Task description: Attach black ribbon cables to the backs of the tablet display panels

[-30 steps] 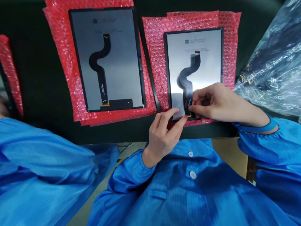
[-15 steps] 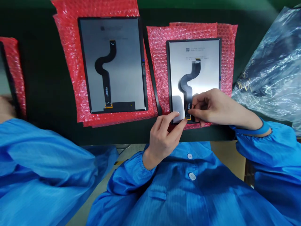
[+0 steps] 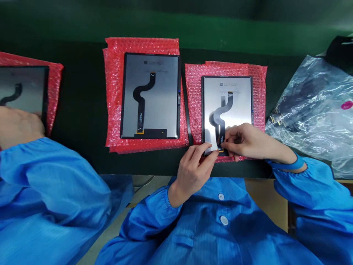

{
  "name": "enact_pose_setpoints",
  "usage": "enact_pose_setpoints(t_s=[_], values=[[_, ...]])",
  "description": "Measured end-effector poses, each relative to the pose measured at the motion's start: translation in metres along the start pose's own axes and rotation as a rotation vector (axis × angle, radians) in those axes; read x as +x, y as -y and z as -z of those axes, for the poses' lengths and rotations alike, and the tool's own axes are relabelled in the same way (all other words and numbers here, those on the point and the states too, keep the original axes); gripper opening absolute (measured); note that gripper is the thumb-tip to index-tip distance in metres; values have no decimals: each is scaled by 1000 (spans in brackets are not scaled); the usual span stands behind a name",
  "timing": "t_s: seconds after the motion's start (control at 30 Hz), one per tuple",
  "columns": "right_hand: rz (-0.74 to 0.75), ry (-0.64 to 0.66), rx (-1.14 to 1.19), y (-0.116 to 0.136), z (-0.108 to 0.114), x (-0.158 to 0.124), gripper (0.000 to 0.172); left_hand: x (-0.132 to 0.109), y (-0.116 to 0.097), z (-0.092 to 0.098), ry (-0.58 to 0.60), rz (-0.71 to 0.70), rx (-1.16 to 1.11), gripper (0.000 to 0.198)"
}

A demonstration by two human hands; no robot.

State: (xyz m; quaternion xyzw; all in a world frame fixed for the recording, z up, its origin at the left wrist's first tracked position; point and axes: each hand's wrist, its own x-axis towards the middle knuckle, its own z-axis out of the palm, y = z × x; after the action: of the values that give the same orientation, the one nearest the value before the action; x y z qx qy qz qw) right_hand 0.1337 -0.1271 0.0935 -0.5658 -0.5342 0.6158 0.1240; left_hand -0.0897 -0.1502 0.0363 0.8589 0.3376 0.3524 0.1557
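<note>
A display panel [image 3: 239, 105] lies face down, its shiny back up, on red bubble wrap [image 3: 194, 99] in front of me. A black S-shaped flex cable [image 3: 227, 106] runs up from its lower edge and mirrors in the back. My right hand [image 3: 242, 141] pinches the lower part of this cable between thumb and fingers. At the panel's bottom edge, my left hand [image 3: 193, 165] rests its fingertips beside the cable's gold-edged connector [image 3: 220, 149]. Its thumb and index finger are apart, with nothing seen between them. The right fingers partly cover the panel's lower right.
Left of my panel, a second panel [image 3: 162, 110] with a like cable lies on red bubble wrap. At far left, a co-worker's hand [image 3: 20, 123] is over another panel [image 3: 30, 88]. A clear plastic bag [image 3: 311, 110] of dark flex cables lies at right on the dark table.
The view has shifted, so the panels appear lower and more of the far table shows. The cable's reflection stands further apart from it. Both hands keep nearly the same place at the panel.
</note>
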Motion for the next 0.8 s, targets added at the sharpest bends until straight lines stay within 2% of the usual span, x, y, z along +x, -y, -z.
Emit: enact_pose_setpoints(t_s=[0.23, 0.5, 0.7, 0.8], values=[[63, 90, 24, -7, -1, 3, 12, -7, 7, 0, 55, -59, 19, 24], [124, 114, -21, -7, -6, 8, 16, -11, 16, 19, 270, -235, 250, 45], [168, 70, -69, -5, -11, 11, 14, -14, 7, 24, 281, -270, 399, 45], [163, 59, -101, -6, -13, 12, 15, -18, -1, 22, 330, -247, 518, 46]])
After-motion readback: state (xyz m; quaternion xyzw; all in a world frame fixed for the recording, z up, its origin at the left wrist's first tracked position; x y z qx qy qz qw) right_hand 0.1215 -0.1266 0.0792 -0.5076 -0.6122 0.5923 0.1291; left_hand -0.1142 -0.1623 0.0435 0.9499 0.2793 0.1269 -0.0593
